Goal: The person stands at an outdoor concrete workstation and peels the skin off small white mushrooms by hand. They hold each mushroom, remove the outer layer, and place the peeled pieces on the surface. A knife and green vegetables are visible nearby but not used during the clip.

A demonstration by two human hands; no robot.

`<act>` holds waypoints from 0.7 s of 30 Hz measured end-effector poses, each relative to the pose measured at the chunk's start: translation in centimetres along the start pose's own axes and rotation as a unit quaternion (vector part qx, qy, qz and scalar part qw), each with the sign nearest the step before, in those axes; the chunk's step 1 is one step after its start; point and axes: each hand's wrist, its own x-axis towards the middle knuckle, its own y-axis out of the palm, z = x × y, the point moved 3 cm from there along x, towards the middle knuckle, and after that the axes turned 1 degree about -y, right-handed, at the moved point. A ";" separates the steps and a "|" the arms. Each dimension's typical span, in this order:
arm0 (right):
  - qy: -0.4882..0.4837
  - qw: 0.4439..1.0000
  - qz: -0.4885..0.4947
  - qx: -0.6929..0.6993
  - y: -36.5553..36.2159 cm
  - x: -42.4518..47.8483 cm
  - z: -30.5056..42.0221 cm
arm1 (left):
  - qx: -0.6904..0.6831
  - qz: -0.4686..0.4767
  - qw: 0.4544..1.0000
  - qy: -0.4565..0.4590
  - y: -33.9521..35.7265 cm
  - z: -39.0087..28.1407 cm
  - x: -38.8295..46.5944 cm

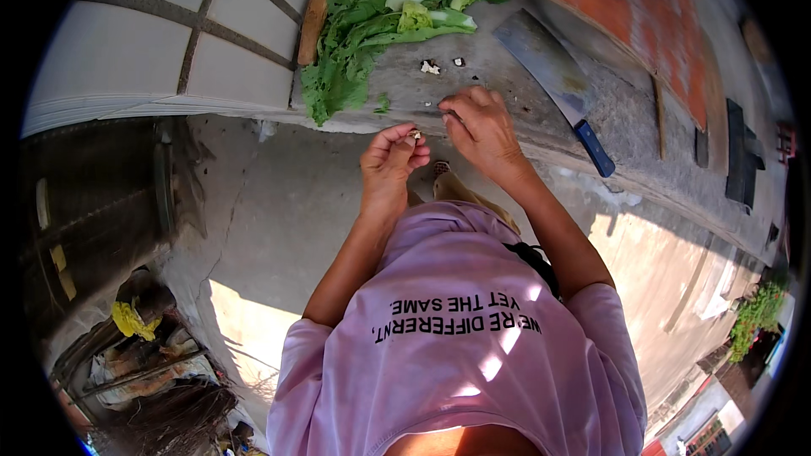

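Observation:
My left hand (394, 155) pinches a small pale piece (415, 134) with brownish edges between thumb and fingertip; what it is I cannot tell. Beside it, my right hand (485, 130) hovers at the front of a concrete ledge (405, 90), fingers bent and thumb near the index finger. Whether anything small sits between those fingertips is unclear. Just beyond my hands, a white crumbly piece (430, 67) and a smaller white and dark piece (459, 62) lie on the ledge. A tiny white bit (427, 104) rests near the right fingertips.
Leafy greens (345, 69) with white stalks spread along the ledge beside a wooden piece (319, 9) and a white-tiled block (244, 63). A cleaver (551, 63) lies on the right, blue handle towards me. Behind it is an orange board (621, 12). Clutter (152, 367) fills the lower left.

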 end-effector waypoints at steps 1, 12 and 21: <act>0.001 1.000 0.008 -0.018 0.2 0.4 -0.1 | -0.002 -0.004 1.000 -0.001 -0.2 -0.1 0.0; -0.024 0.997 0.050 -0.056 1.9 1.5 -0.7 | -0.029 -0.032 0.999 0.007 -2.2 -0.3 0.0; -0.036 0.993 0.068 -0.084 2.1 1.8 -0.4 | -0.024 -0.034 0.999 0.006 -2.3 -0.6 0.5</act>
